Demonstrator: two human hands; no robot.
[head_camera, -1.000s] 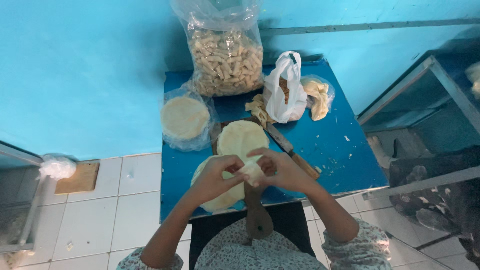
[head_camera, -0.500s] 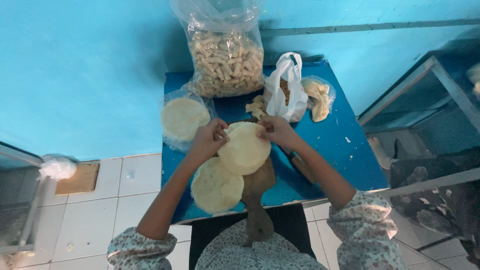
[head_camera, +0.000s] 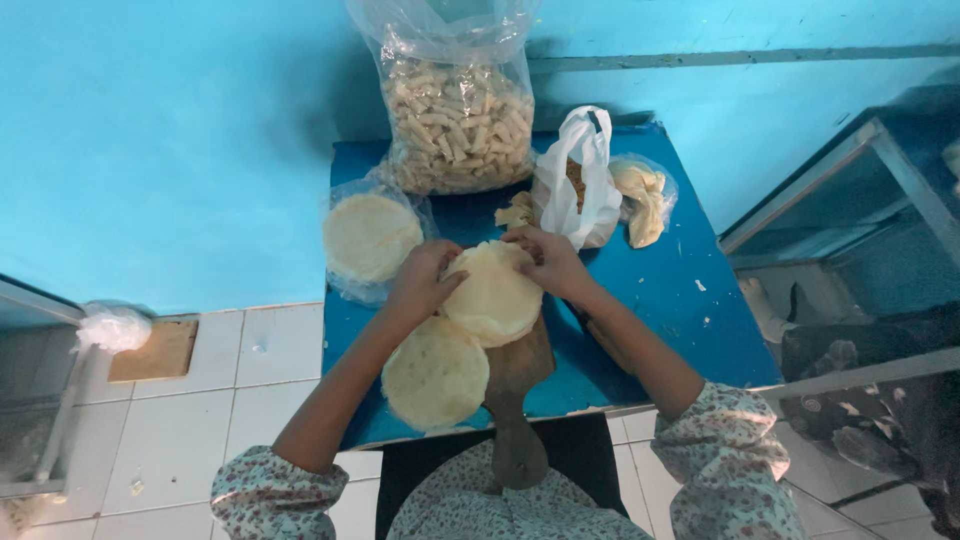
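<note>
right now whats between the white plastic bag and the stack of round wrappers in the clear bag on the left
In the head view, both hands lie between them: the left hand and right hand holding a round pale wrapper, between the white bag and the bagged stack.

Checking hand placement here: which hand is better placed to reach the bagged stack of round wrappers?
Left. The left hand on the top wrapper is right beside the bagged stack; the right hand is opposite.
</note>
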